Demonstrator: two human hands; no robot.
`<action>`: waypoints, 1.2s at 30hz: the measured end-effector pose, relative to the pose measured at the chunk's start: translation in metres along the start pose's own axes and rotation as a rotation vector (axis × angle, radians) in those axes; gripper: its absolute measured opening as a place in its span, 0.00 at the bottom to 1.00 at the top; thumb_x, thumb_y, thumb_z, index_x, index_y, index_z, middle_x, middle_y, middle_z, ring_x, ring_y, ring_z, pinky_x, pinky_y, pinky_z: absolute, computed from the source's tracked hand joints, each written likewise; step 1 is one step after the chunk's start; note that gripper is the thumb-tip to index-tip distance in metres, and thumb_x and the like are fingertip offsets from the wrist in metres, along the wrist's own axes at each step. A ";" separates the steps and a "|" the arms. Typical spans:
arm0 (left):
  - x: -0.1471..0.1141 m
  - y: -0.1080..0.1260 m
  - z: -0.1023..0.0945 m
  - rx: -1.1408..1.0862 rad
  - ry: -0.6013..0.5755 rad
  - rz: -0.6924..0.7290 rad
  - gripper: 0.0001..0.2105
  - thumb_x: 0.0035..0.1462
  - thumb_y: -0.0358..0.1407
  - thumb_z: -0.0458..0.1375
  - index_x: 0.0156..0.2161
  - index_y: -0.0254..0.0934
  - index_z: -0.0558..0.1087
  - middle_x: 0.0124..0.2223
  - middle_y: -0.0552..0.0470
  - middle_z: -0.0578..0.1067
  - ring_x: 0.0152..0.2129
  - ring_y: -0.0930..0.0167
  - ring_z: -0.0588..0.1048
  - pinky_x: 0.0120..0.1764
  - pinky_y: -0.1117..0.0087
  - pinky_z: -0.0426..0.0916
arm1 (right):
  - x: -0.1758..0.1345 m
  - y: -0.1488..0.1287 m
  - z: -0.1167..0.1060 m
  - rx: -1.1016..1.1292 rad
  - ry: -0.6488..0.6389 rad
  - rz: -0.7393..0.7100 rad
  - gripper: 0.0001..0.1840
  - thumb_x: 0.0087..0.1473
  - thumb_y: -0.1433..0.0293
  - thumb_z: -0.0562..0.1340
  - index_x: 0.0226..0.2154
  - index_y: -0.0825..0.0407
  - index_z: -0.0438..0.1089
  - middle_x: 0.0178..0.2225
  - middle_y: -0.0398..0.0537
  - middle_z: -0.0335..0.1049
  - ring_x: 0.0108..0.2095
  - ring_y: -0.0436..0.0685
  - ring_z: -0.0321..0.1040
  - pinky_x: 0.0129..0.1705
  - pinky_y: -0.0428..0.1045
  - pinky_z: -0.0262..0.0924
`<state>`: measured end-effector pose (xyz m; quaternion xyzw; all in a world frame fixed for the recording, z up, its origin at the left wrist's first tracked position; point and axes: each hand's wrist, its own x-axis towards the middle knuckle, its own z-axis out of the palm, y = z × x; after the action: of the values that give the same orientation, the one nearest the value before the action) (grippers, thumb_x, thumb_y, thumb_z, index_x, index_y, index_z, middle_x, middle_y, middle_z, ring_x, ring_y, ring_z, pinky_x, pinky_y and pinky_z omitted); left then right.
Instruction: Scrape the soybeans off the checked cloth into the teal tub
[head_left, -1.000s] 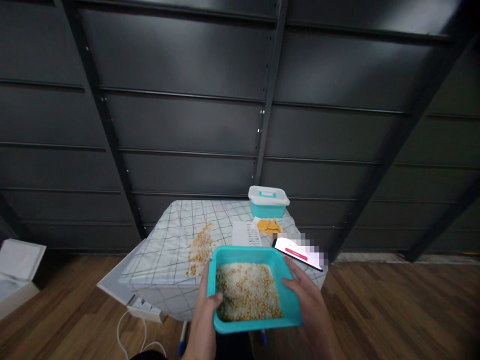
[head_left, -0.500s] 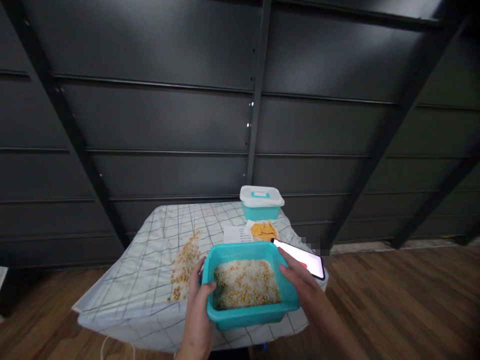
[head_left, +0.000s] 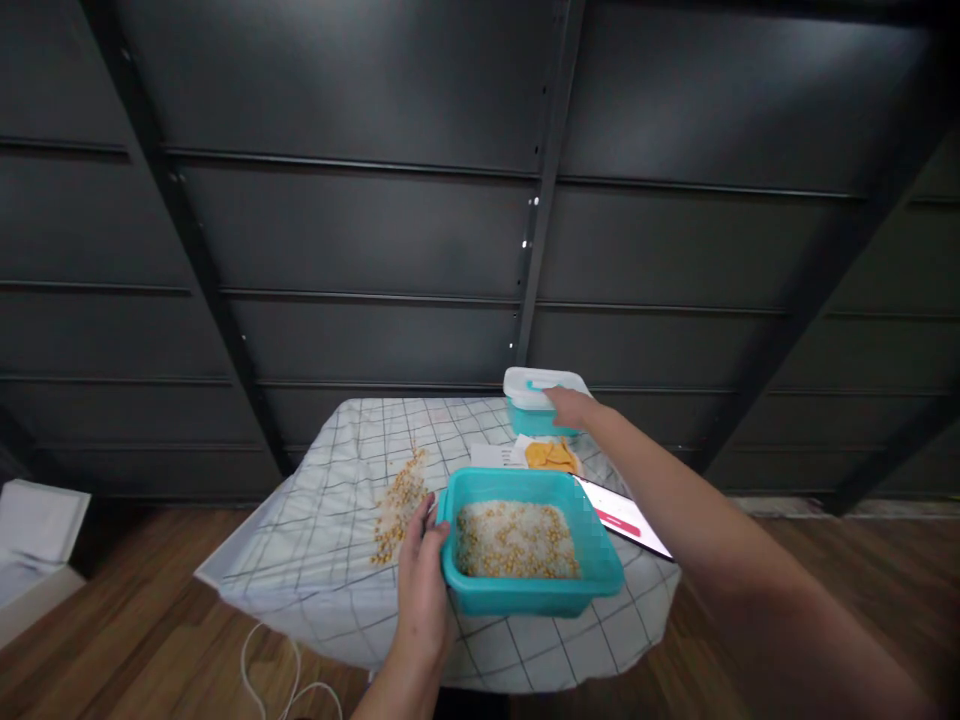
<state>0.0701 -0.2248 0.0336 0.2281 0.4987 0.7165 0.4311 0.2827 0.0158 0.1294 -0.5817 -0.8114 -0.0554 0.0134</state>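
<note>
My left hand [head_left: 424, 580] is closed on the left rim of an open teal plastic bin [head_left: 525, 598], thumb over the edge. Inside the bin lies a mix of white rice-like grains and yellow kernels [head_left: 517, 540]. My right hand [head_left: 568, 406] is at the white lid [head_left: 525, 394] of a second teal box [head_left: 525, 418] at the back of the table. Its fingers cover part of the lid's teal handle [head_left: 534, 385]; they are small and blurred, so their grip is unclear. The lid sits on that box.
Loose grains and kernels [head_left: 401, 505] are scattered on the checked tablecloth [head_left: 315, 520] at left. Behind the bin lie a printed paper [head_left: 495, 457] and a yellow cloth-like item [head_left: 551, 456]. A lit phone [head_left: 622, 517] lies to the right. A white cable [head_left: 292, 680] trails on the floor.
My right hand has let go of the bin's right side and moved forward to the lidded box. My left hand stays on the bin. The view has shifted slightly left.
</note>
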 end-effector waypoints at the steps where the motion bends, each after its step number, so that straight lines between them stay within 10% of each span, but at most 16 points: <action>1: -0.001 0.003 -0.002 0.018 -0.014 -0.001 0.22 0.50 0.36 0.60 0.52 0.37 0.73 0.57 0.44 0.71 0.56 0.60 0.67 0.58 0.61 0.59 | -0.005 0.002 0.001 0.004 0.012 -0.005 0.28 0.52 0.75 0.59 0.57 0.61 0.63 0.55 0.65 0.65 0.53 0.64 0.63 0.53 0.54 0.55; 8: 0.010 0.016 -0.015 0.073 -0.058 -0.057 0.17 0.50 0.33 0.61 0.48 0.35 0.75 0.55 0.41 0.73 0.56 0.61 0.68 0.59 0.60 0.57 | -0.106 -0.015 -0.026 0.000 0.561 -0.219 0.19 0.61 0.72 0.51 0.50 0.55 0.71 0.46 0.58 0.71 0.45 0.62 0.65 0.48 0.54 0.59; 12: 0.017 0.019 -0.017 0.030 -0.081 -0.100 0.17 0.49 0.32 0.61 0.46 0.32 0.76 0.53 0.39 0.74 0.54 0.60 0.70 0.59 0.60 0.58 | -0.198 -0.066 -0.004 -0.040 0.803 -0.444 0.20 0.60 0.76 0.51 0.50 0.50 0.71 0.41 0.54 0.74 0.37 0.60 0.65 0.42 0.55 0.59; 18: 0.010 0.028 -0.010 -0.006 -0.121 -0.091 0.19 0.50 0.36 0.60 0.48 0.34 0.76 0.53 0.42 0.75 0.53 0.60 0.70 0.56 0.60 0.62 | -0.238 -0.097 0.036 0.010 0.741 -0.602 0.19 0.60 0.75 0.53 0.51 0.50 0.69 0.40 0.51 0.74 0.34 0.56 0.67 0.40 0.54 0.59; 27: 0.003 0.034 -0.001 0.085 -0.160 -0.041 0.19 0.48 0.37 0.64 0.46 0.33 0.78 0.48 0.41 0.78 0.49 0.58 0.74 0.52 0.60 0.66 | -0.242 -0.079 0.029 -0.042 0.711 -0.643 0.25 0.56 0.80 0.54 0.53 0.45 0.68 0.39 0.49 0.74 0.32 0.55 0.65 0.37 0.52 0.57; 36: 0.013 0.023 0.002 0.153 -0.136 -0.023 0.16 0.49 0.35 0.63 0.44 0.34 0.78 0.50 0.42 0.77 0.51 0.59 0.72 0.56 0.58 0.62 | -0.229 -0.079 0.041 0.094 0.635 -0.636 0.20 0.56 0.59 0.63 0.49 0.47 0.71 0.40 0.52 0.74 0.38 0.59 0.69 0.40 0.56 0.62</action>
<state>0.0556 -0.2159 0.0539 0.3027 0.5240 0.6543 0.4536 0.2842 -0.2210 0.0633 -0.2563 -0.9071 -0.1957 0.2704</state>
